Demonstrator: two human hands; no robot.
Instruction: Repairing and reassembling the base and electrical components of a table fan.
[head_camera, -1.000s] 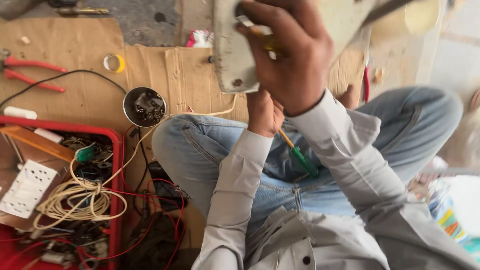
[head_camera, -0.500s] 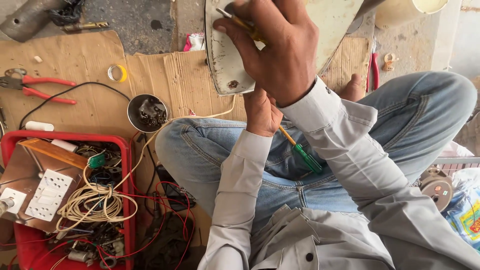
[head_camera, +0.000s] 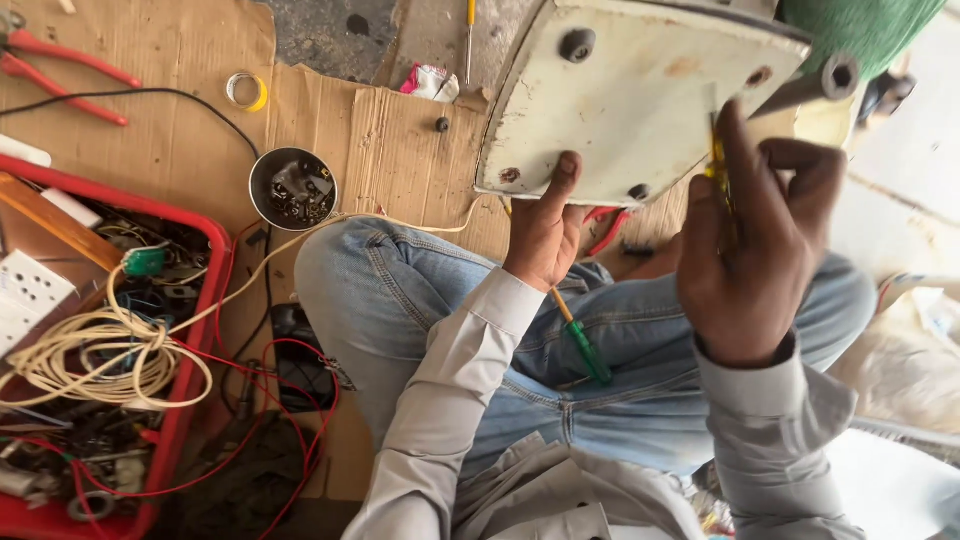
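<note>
Your left hand (head_camera: 545, 235), at the centre of the frame, grips the lower edge of the cream metal base plate (head_camera: 630, 100), thumb pressed flat on its face near a rusty screw hole, so the plate stays tilted toward you and steady. A screwdriver with a green handle (head_camera: 585, 345) lies slanted on your jeans just below that wrist. Your right hand (head_camera: 750, 245), at centre right, is closed around a thin yellow-handled tool (head_camera: 716, 165), its tip set against the plate's right edge; the fingers curl tight, which suits fine turning or prying there.

The plate fills the upper middle of the frame, propped above your knees. To the left on the cardboard sheet (head_camera: 180, 110) sit a small round tin of screws (head_camera: 292, 188), a roll of yellow tape (head_camera: 245, 92) and red-handled pliers (head_camera: 60, 62), all within reach. A red tray (head_camera: 195, 330) at lower left holds coiled cream cable (head_camera: 95, 355) and loose red wires.
</note>
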